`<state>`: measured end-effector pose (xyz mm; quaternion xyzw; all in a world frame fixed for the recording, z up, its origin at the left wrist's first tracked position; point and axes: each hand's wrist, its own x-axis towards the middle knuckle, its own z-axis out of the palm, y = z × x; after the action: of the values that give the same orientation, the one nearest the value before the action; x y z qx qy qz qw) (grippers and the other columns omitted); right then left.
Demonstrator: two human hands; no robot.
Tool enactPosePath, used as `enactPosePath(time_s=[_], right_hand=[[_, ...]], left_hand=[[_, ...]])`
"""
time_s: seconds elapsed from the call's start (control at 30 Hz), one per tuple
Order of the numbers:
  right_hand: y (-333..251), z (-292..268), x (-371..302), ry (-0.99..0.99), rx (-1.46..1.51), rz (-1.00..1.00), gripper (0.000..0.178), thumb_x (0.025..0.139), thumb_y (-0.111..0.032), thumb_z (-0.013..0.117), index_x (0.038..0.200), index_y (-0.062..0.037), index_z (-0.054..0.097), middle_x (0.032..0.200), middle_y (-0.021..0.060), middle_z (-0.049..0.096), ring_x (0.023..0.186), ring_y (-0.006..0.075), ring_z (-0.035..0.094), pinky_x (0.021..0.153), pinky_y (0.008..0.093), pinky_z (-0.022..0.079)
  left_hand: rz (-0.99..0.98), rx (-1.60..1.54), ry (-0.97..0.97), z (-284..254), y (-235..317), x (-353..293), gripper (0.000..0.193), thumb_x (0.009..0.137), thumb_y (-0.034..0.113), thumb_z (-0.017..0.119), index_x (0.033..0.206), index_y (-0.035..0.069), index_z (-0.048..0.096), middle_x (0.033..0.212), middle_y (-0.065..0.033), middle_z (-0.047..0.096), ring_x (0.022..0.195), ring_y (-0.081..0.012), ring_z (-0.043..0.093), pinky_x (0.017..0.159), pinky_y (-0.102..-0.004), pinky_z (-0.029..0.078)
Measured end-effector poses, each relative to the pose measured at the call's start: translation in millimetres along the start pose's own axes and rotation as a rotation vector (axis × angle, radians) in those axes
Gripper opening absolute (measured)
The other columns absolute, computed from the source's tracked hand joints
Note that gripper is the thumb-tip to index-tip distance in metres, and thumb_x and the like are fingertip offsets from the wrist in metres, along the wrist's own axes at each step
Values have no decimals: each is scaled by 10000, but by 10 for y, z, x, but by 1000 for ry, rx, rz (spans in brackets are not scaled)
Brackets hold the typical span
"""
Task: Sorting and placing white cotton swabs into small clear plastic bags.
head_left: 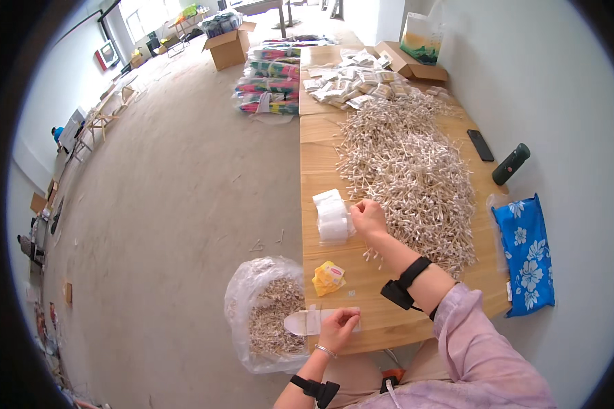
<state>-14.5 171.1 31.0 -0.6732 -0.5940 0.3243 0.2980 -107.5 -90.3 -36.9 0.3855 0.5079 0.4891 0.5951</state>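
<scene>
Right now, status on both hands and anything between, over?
Right hand at translucent bag stack. Left hand on white strip, grip unclear. Yellow cards between them. Swab pile beside right hand.

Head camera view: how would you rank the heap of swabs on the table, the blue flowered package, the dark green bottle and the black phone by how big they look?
Largest to smallest:
1. Heap of swabs
2. Blue flowered package
3. Dark green bottle
4. Black phone
</scene>
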Motion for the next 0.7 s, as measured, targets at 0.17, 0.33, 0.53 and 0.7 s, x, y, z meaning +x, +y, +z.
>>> enactPosePath(time_s=[0.17, 0.33, 0.53, 0.7], right_hand=[[-24, -429, -506, -108, 278, -142, 185, 820, -195, 654, 824, -10, 650, 726, 82, 668, 665, 151, 626, 624, 304, 500], [69, -863, -903, -267, 453, -167, 103, 858, -122, 649, 822, -28, 631, 714, 5, 620, 620, 55, 529, 550, 230, 436], [84, -1219, -1486, -575, 596, 32, 79, 891, -99, 601, 873, -22, 610, 789, 59, 674, 656, 100, 601, 591, 231, 493], [88, -1186, -1791, -584, 859, 117, 123, 919, -131, 586, 953, -15, 605, 872, 90, 688, 759, 142, 660, 679, 257, 547]], left_hand=[[-50, -100, 34, -26, 33, -17, 112, 888, 34, 624, 993, -4, 614, 871, -39, 668, 819, -112, 628, 778, -258, 520], [171, -92, 221, 67, 383, 120, 312, 865, 47, 657, 1151, 10, 537, 1011, -72, 648, 860, -130, 627, 776, -264, 520], [745, 700, 282, 394, 1006, 96, 709, 799, 36, 721, 1397, 41, 341, 1154, -129, 596, 988, -209, 616, 817, -286, 514], [506, 395, 5, 543, 743, -51, 696, 864, 58, 660, 1451, 53, 286, 1218, -141, 581, 1031, -208, 612, 857, -299, 512]])
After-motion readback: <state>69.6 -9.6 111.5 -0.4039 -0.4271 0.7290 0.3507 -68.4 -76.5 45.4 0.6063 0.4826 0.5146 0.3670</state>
